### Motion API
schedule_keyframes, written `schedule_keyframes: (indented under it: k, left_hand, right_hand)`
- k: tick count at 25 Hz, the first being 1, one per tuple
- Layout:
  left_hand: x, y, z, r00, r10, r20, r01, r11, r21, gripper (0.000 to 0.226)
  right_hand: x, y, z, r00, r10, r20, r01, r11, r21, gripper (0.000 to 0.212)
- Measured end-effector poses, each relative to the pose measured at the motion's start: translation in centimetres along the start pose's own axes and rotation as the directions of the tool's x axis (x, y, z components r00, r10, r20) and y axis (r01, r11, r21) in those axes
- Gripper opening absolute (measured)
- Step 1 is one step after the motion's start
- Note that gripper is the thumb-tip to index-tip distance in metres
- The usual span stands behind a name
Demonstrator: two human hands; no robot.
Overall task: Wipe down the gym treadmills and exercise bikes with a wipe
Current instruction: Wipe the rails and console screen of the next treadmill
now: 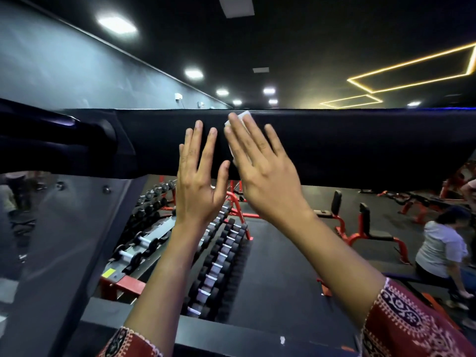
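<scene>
A wide black panel of the machine's console (347, 148) stretches across the view at head height. My right hand (260, 163) lies flat on it with straight fingers and presses a white wipe (243, 116) against the panel; only the wipe's top and left edge show past the fingers. My left hand (199, 173) is flat on the same panel just to the left, fingers straight and spread, holding nothing.
The machine's grey upright (67, 240) and dark handlebar (51, 135) stand at the left. Below are dumbbell racks (219, 253), red benches (360, 228) and a black floor. A person in a grey shirt (443, 248) sits at the right.
</scene>
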State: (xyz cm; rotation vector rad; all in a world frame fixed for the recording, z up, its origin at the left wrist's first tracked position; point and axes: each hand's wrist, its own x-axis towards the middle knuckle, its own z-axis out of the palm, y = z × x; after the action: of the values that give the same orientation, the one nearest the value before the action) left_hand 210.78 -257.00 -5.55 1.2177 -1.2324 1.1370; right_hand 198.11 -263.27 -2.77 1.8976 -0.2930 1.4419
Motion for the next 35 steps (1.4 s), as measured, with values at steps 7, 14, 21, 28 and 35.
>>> schedule_keyframes:
  k: [7,14,21,28,35]
  left_hand:
    - [-0.7,-3.2,-1.6,1.0,-0.029,-0.004,0.029,0.998,0.049,0.053]
    - [-1.6,-3.7,-1.9,0.999,-0.034,0.011,0.034,0.999,0.042,0.052]
    - [-1.8,-3.9,-2.1,0.999,-0.042,0.021,0.041,0.998,0.047,0.053]
    - [-1.6,-5.0,-3.1,0.997,-0.074,0.037,0.071,0.994,0.079,0.054]
    - [-0.7,-7.3,-5.1,0.992,-0.111,0.062,0.101,0.983,0.153,0.055]
  right_hand:
    - [2.2,-2.6,1.5,0.994,-0.107,0.036,0.108,0.994,-0.011,0.059]
    - [-3.3,-0.7,0.1,0.997,-0.05,0.059,0.055,0.994,-0.093,0.069]
    - [-0.5,-2.2,0.8,0.993,-0.096,0.064,0.1,0.993,-0.057,0.06]
    - [2.3,-4.2,2.2,0.993,-0.082,0.082,0.084,0.996,-0.028,0.06]
    - [3.7,-6.4,3.2,0.987,-0.12,0.106,0.121,0.993,-0.002,0.063]
